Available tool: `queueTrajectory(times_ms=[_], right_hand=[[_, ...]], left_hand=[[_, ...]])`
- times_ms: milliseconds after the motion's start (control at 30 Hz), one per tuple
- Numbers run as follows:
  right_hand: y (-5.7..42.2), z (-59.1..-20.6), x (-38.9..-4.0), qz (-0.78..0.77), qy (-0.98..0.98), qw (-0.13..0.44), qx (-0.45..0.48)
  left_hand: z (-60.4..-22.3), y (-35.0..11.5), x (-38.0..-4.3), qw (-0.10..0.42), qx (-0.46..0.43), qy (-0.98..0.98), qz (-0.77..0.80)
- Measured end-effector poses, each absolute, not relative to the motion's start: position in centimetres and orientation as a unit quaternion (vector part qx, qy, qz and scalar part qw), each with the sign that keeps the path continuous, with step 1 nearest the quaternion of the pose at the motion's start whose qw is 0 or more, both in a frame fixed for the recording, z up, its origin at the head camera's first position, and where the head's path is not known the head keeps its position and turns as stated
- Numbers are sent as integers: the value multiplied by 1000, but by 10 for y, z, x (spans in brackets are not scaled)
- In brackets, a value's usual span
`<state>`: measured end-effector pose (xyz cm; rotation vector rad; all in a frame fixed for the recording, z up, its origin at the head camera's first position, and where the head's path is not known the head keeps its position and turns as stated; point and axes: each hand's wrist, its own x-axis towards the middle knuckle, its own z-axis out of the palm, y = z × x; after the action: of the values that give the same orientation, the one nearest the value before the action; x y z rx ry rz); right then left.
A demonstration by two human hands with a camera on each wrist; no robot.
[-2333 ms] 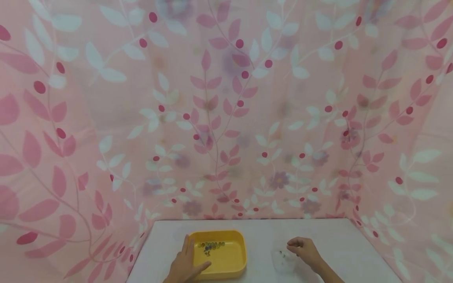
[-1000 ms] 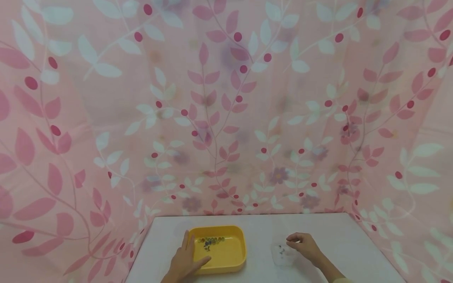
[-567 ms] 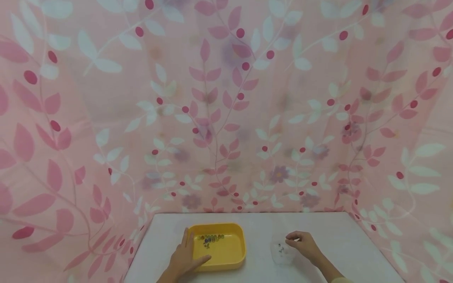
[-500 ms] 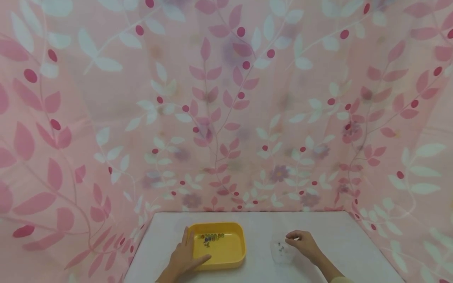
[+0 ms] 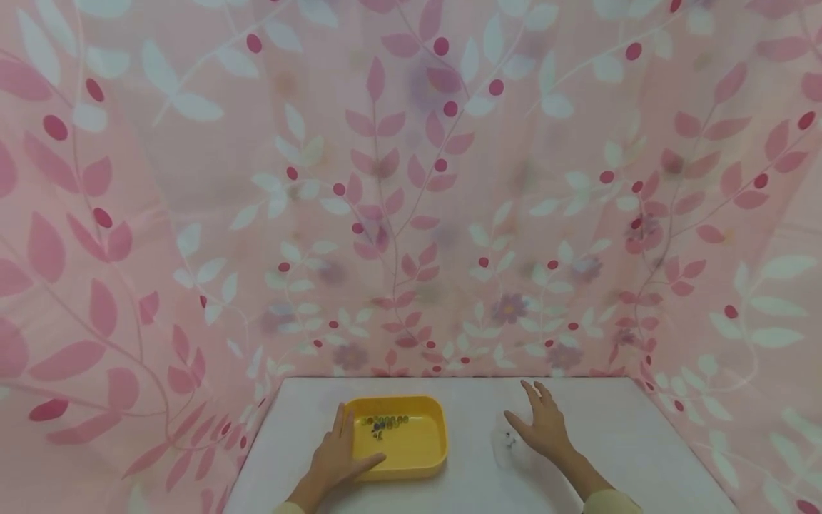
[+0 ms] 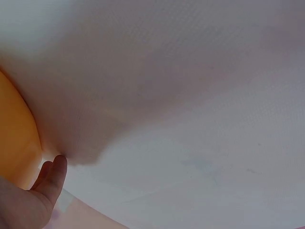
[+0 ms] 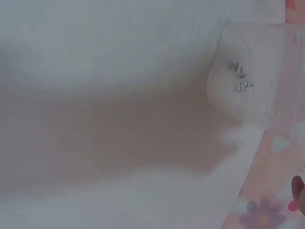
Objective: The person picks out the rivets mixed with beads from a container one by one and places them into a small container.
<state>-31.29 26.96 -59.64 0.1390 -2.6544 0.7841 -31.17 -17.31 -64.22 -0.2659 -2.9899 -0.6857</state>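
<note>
My left hand (image 5: 335,455) lies along the left side of the yellow tray (image 5: 420,446), fingers straight at its far left rim and thumb over the near edge. Inside the tray, several small round glassy pieces (image 5: 388,421) form rough rows, with a small dark cluster (image 5: 377,434) below them. My right hand (image 5: 544,427) has its fingers spread beside and over a clear plastic container (image 5: 499,455) holding several tiny dark metallic pieces (image 5: 510,440). Nothing shows between its fingers. In the right wrist view, the container (image 7: 267,52) and its metallic pieces (image 7: 240,75) appear at the upper right.
Both containers stand on a white table (image 5: 469,457), the clear one to the right of the tray. A pink leaf-patterned cloth (image 5: 411,285) hangs behind the table and along both sides.
The fingers of my right hand were pinched together beside the clear container; now they are spread and reach farther forward. My left hand stays at the tray. The head view has tilted slightly.
</note>
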Motion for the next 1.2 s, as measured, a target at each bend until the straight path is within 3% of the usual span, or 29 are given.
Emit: queueTrajectory(times_ms=[300, 733, 967, 1200], right_hand=[[243, -598, -321, 211, -934, 270, 104], [222, -599, -333, 202, -935, 266, 117], [214, -602, -339, 167, -950, 235, 117], [205, -592, -340, 149, -948, 251, 126]], left_hand=[[-647, -173, -316, 34, -92, -966, -238], [-650, -169, -307, 34, -96, -965, -240], [-643, -169, -304, 47, -97, -967, -232], [-641, -172, -309, 45, -88, -970, -220]])
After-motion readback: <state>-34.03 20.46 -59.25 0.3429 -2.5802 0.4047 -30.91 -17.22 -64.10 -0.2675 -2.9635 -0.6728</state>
